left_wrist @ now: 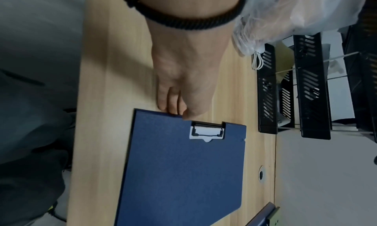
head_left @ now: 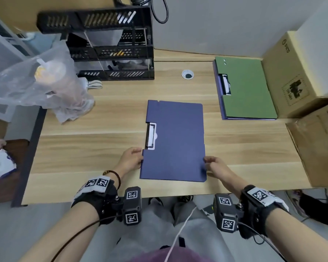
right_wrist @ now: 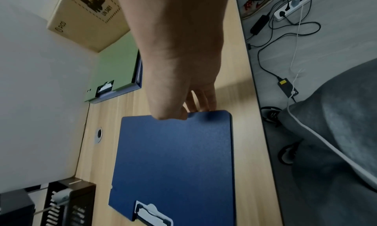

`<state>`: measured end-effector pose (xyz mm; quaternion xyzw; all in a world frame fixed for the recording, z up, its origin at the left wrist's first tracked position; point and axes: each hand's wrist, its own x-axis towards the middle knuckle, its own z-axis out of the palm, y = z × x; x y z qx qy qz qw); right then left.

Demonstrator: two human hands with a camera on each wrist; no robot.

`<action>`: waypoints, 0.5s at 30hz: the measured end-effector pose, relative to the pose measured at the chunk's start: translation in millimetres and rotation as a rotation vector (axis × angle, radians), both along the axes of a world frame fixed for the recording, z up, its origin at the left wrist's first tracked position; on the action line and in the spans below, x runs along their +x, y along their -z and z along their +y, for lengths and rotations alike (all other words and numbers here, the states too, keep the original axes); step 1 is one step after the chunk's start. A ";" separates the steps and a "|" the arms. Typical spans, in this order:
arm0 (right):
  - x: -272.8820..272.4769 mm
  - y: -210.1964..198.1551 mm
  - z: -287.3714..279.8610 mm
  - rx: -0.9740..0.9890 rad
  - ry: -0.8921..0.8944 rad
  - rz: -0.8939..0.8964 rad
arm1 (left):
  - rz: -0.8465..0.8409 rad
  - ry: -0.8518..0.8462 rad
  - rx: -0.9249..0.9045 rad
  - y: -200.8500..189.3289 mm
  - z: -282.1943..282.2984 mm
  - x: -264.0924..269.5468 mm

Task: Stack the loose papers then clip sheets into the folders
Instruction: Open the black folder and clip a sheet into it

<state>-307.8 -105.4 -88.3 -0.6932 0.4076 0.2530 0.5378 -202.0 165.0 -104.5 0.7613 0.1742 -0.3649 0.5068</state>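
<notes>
A closed blue folder [head_left: 175,140] [left_wrist: 183,169] [right_wrist: 175,158] lies flat in the middle of the wooden desk [head_left: 95,148], its clip [head_left: 151,136] [left_wrist: 207,131] on the left edge with white paper showing under it. My left hand [head_left: 133,157] [left_wrist: 179,106] pinches the folder's left edge just below the clip. My right hand [head_left: 213,163] [right_wrist: 183,110] pinches the right edge near the front corner. A green folder [head_left: 246,89] [right_wrist: 116,71] lies closed on top of another blue one at the back right.
A black tiered paper tray [head_left: 110,48] stands at the back left, with a clear plastic bag [head_left: 40,84] beside it. Cardboard boxes [head_left: 299,72] line the right side. A cable hole [head_left: 187,74] sits at the back centre.
</notes>
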 end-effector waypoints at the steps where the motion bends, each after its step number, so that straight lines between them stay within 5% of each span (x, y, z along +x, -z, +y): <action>1: 1.3 -0.9 2.2 -0.003 0.013 -0.011 | 0.006 -0.023 -0.004 0.0 -2.8 -2.5; 15: 2.8 10.2 -5.3 0.080 0.089 -0.033 | 0.045 0.007 -0.209 -9.8 -3.2 -3.4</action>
